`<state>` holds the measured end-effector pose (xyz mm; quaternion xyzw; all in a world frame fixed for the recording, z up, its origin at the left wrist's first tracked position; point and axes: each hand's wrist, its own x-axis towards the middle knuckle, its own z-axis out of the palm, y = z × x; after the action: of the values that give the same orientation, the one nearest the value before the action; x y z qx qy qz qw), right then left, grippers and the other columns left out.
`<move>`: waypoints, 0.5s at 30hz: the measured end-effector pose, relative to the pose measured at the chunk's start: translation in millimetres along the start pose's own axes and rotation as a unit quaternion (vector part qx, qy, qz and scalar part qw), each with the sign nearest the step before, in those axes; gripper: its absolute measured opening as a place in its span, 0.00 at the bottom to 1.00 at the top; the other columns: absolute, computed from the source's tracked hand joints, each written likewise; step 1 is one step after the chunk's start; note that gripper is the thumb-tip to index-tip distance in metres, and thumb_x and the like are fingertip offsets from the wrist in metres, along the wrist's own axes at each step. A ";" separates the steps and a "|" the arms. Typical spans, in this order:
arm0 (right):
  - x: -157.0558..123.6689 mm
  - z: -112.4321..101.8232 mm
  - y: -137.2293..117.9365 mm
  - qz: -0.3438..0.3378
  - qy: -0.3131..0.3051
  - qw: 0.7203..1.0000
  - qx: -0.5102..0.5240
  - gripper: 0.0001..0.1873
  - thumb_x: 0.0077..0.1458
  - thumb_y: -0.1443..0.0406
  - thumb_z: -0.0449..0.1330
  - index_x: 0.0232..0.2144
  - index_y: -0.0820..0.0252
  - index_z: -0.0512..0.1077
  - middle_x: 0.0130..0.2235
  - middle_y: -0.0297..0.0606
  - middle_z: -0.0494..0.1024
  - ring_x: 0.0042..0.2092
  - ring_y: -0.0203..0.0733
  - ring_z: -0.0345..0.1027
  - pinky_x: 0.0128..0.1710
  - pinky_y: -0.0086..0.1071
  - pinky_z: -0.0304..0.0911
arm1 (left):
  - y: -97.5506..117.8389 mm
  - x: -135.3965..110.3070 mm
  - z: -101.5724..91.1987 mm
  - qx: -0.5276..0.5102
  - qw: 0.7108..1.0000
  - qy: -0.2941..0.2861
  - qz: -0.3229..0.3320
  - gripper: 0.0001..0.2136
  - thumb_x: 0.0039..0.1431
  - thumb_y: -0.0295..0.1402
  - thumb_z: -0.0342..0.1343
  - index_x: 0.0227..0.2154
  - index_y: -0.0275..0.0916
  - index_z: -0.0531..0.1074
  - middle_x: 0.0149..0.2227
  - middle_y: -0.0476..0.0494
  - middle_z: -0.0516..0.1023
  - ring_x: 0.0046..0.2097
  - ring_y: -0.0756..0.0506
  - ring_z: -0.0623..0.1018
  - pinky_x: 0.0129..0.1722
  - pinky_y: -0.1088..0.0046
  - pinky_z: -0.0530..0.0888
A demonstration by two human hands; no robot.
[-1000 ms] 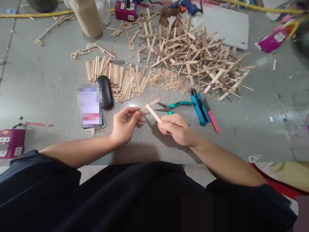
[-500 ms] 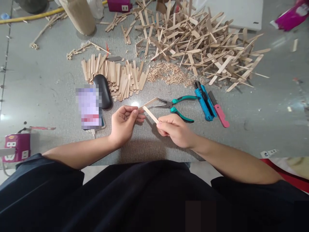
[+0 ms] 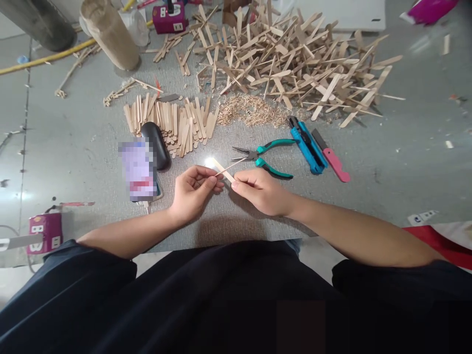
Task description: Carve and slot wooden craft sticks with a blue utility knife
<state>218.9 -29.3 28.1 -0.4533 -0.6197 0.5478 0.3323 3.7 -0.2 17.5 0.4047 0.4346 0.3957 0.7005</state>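
Near the table's front, my left hand point(image 3: 193, 192) pinches one craft stick point(image 3: 238, 163), seen nearly edge-on and pointing right. My right hand point(image 3: 262, 191) is closed around the lower end of a second craft stick point(image 3: 220, 165), which slants up to the left. The two sticks cross between my hands; whether they press together I cannot make out. Just beyond them lie pliers point(image 3: 251, 155) with teal handles, jaws spread. A blue cutter point(image 3: 309, 147) and a pink-handled blade tool point(image 3: 334, 162) rest to the right of the pliers.
A big loose heap of craft sticks point(image 3: 291, 59) spreads across the back. Ahead lie a neater batch of sticks point(image 3: 177, 118) and wood shavings point(image 3: 250, 110). At left are a black case point(image 3: 157, 147), a phone point(image 3: 138, 169), a tall container point(image 3: 110, 37) and a purple power socket point(image 3: 46, 233).
The left hand's stick has turned from showing its flat face to nearly edge-on. My right hand has shifted left, so its stick now crosses the other. The whole view has swung slightly.
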 end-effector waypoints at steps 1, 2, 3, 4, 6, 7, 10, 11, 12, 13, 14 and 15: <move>0.0 -0.7 1.0 -0.011 -0.009 1.000 -0.016 0.25 0.71 0.56 0.58 0.23 0.50 0.53 0.23 0.25 0.54 0.26 0.34 0.48 0.28 0.35 0.45 | 0.5 -0.2 -0.4 0.000 1.000 -0.016 -0.002 0.25 0.53 0.49 0.84 0.38 0.36 0.81 0.33 0.43 0.90 0.33 0.48 0.90 0.38 0.74 0.89; 0.0 -1.2 1.8 -0.019 -0.021 0.999 -0.031 0.25 0.71 0.56 0.58 0.23 0.50 0.54 0.23 0.25 0.55 0.26 0.34 0.49 0.28 0.35 0.45 | 1.1 -0.2 -0.7 0.001 1.000 -0.031 -0.004 0.27 0.53 0.52 0.84 0.39 0.36 0.80 0.32 0.43 0.90 0.32 0.48 0.89 0.37 0.74 0.88; 0.1 -1.6 2.4 -0.026 -0.037 0.998 -0.044 0.24 0.71 0.57 0.58 0.23 0.50 0.55 0.23 0.25 0.56 0.26 0.34 0.50 0.28 0.35 0.46 | 1.7 -0.1 -0.8 0.002 0.999 -0.044 -0.009 0.28 0.53 0.54 0.83 0.39 0.37 0.80 0.31 0.44 0.89 0.31 0.49 0.88 0.35 0.75 0.87; 0.3 -2.1 2.7 -0.031 -0.055 0.996 -0.056 0.23 0.71 0.58 0.58 0.24 0.51 0.57 0.22 0.25 0.57 0.26 0.34 0.51 0.29 0.35 0.46 | 2.3 0.3 -0.6 0.002 0.999 -0.052 -0.013 0.28 0.54 0.56 0.82 0.39 0.37 0.79 0.30 0.46 0.88 0.29 0.50 0.86 0.32 0.76 0.85; 1.1 -3.9 2.2 -0.041 -0.089 0.992 -0.079 0.22 0.71 0.59 0.58 0.24 0.53 0.60 0.22 0.26 0.60 0.25 0.33 0.53 0.30 0.35 0.47 | 3.0 1.6 0.5 0.007 0.999 -0.050 -0.011 0.28 0.54 0.56 0.82 0.36 0.38 0.77 0.25 0.51 0.82 0.24 0.53 0.80 0.26 0.79 0.80; 1.7 -6.1 1.3 -0.048 -0.101 0.990 -0.091 0.22 0.71 0.59 0.60 0.24 0.54 0.62 0.22 0.26 0.62 0.25 0.33 0.54 0.30 0.35 0.47 | 3.1 2.5 1.3 0.016 0.999 -0.039 -0.002 0.28 0.53 0.56 0.83 0.35 0.39 0.76 0.24 0.53 0.80 0.23 0.54 0.78 0.25 0.79 0.77; 2.8 -21.6 -6.5 -0.057 -0.098 0.986 -0.124 0.20 0.67 0.61 0.68 0.24 0.56 0.68 0.22 0.26 0.63 0.26 0.33 0.51 0.31 0.37 0.43 | 1.6 4.5 2.7 0.052 0.998 0.010 0.044 0.29 0.52 0.58 0.82 0.32 0.41 0.74 0.23 0.55 0.77 0.23 0.54 0.75 0.24 0.78 0.75; 2.2 -29.9 -11.4 -0.059 -0.086 0.986 -0.129 0.20 0.66 0.62 0.69 0.23 0.56 0.68 0.21 0.26 0.62 0.25 0.32 0.50 0.31 0.38 0.41 | 0.6 4.6 2.2 0.067 0.995 0.026 0.063 0.27 0.54 0.57 0.81 0.32 0.41 0.74 0.24 0.54 0.77 0.23 0.54 0.76 0.24 0.78 0.75; 0.5 -39.2 -17.6 -0.065 -0.067 0.987 -0.128 0.20 0.66 0.64 0.71 0.24 0.56 0.70 0.21 0.26 0.63 0.26 0.31 0.51 0.31 0.38 0.42 | -0.4 4.4 1.1 0.087 0.992 0.041 0.082 0.25 0.58 0.55 0.79 0.33 0.42 0.74 0.25 0.53 0.78 0.24 0.53 0.77 0.26 0.77 0.75; -2.3 -49.0 -24.9 -0.081 -0.021 0.992 -0.097 0.19 0.65 0.66 0.73 0.24 0.57 0.72 0.21 0.25 0.63 0.25 0.30 0.52 0.31 0.37 0.44 | -1.3 3.9 -0.5 0.117 0.987 0.048 0.101 0.22 0.61 0.52 0.77 0.33 0.42 0.75 0.26 0.52 0.79 0.26 0.52 0.78 0.27 0.75 0.75; -6.6 -58.6 -32.9 -0.084 0.015 0.993 -0.076 0.19 0.69 0.64 0.72 0.26 0.57 0.74 0.22 0.26 0.65 0.27 0.30 0.54 0.31 0.34 0.48 | -2.2 3.3 -2.4 0.160 0.979 0.049 0.118 0.17 0.64 0.48 0.75 0.34 0.43 0.76 0.27 0.50 0.80 0.28 0.51 0.79 0.31 0.74 0.76; -12.6 -67.1 -41.2 -0.063 0.081 0.995 0.001 0.17 0.72 0.63 0.71 0.29 0.58 0.76 0.27 0.28 0.71 0.30 0.31 0.61 0.34 0.31 0.57 | -3.0 2.8 -4.5 0.220 0.965 0.043 0.133 0.13 0.65 0.43 0.73 0.35 0.43 0.78 0.30 0.49 0.83 0.31 0.50 0.80 0.35 0.71 0.77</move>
<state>276.4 -15.1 81.6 -0.4559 -0.6174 0.4879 0.4158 1.0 2.3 12.7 0.5858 0.4828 0.3969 0.5159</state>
